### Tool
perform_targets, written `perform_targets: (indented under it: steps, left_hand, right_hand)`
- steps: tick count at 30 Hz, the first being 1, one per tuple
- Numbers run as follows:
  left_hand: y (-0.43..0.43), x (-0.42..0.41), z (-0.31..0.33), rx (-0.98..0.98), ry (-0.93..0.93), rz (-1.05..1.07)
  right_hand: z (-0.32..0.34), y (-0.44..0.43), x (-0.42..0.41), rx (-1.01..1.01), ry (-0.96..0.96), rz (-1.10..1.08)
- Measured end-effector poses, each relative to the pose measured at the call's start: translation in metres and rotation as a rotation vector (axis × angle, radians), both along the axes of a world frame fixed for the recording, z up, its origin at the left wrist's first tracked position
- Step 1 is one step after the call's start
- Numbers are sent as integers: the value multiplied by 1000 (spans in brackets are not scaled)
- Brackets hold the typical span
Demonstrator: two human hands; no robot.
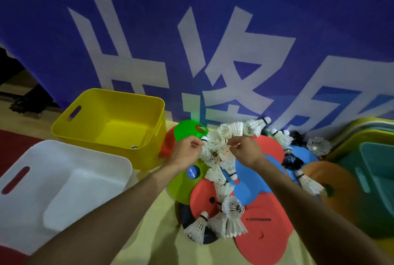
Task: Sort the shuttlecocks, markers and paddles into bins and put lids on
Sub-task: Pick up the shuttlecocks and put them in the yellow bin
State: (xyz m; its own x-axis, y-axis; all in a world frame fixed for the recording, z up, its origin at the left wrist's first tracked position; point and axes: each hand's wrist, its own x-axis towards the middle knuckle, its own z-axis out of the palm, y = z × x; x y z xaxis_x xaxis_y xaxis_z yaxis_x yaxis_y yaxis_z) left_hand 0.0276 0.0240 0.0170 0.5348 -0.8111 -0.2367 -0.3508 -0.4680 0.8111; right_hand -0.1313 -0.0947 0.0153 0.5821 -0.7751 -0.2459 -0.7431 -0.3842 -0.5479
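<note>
A heap of white shuttlecocks lies on flat round markers in red, blue, light green and orange. My left hand pinches a shuttlecock by its cork end. My right hand pinches the feathers of another shuttlecock in the heap. A green marker sits just behind my left hand. More shuttlecocks lie near the front. Two dark ones lie at the right. No paddle is plainly visible.
A yellow bin stands open at the left with a small item inside. A white bin is nearer me. A teal bin sits at the right on stacked lids. A blue banner with white characters rises behind.
</note>
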Motion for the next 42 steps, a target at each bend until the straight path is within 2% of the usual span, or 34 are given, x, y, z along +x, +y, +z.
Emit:
perform_targets:
  steps: [3,6,9,16,23,28,32,38,42]
  left_hand:
    - [3,-26,-24,59,45,-26]
    - [11,-50,-48,140,21,-136]
    - [13,-66,-67,209,5,-193]
    - [9,-73,-80,173,10,-119]
    - [4,-75,-88,77,-165,-17]
    - [-1,-70,-76,33,-231,-70]
    - [-9,-55,-59,-21,-167,-74]
    - [-19,-12,-18,-124,-131,-18]
    - [-16,28,23,-219,-173,24]
  right_hand:
    - [-20,8,-8,-27,29,22]
    - [-36,18,-10,-64,174,173]
    - [-44,21,-12,-169,283,202]
    - [-56,18,-32,-259,213,103]
    - [-52,20,-51,-355,228,16]
    - [-43,20,-61,-335,223,14]
    - [-25,17,-55,-350,144,3]
    - [13,7,-22,-331,42,-24]
    - [41,-1,13,-362,-19,-13]
